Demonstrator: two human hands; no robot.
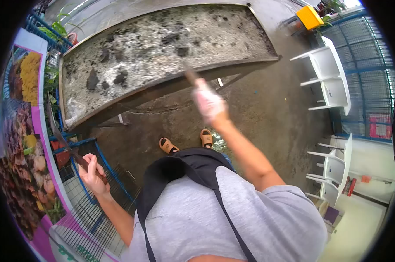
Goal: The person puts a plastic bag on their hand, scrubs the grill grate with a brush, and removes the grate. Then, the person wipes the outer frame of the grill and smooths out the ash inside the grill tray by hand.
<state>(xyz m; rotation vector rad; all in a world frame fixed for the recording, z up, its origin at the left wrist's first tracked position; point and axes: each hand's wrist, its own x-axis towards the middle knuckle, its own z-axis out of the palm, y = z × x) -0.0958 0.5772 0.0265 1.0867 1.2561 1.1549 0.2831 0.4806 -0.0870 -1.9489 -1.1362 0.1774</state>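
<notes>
My left hand [94,175] is closed around the dark brown handle of a long knife [60,136]. Its narrow grey blade points up and away, beside the blue wire rack. Smeared by motion, my right hand [209,102] seems to wear a whitish glove. It grips a brown stick-like tool [190,75] whose far end blurs out over the front edge of a long metal grill trough [162,85]. Pale ash [149,56] and black charcoal pieces [120,77] cover the trough's bed. Whether the tool touches the ash, I cannot tell.
On the left, a food poster [29,144] stands beside a blue-framed wire rack [105,196]. White plastic chairs [330,74] line the right side by a blue mesh fence [365,65]. A yellow box [309,17] sits at the back right. Wet concrete floor [267,113] lies below.
</notes>
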